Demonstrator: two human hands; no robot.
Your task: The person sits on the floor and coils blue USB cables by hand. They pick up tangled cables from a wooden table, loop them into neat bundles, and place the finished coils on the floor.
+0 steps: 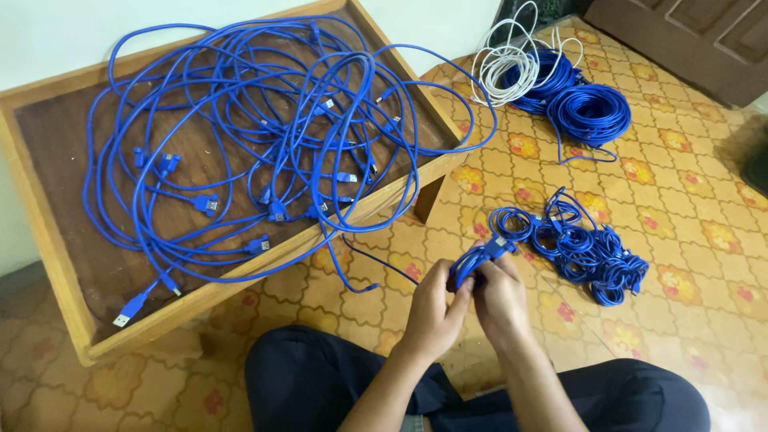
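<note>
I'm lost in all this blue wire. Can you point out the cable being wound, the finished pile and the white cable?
cable bundle [480,258]: head view, loops above the hands.
pile of coiled cables [588,248]: head view, its middle.
white cable [506,68]: head view, loose loops.

I see no packages, labels, signs or screens anywhere in the head view.
</note>
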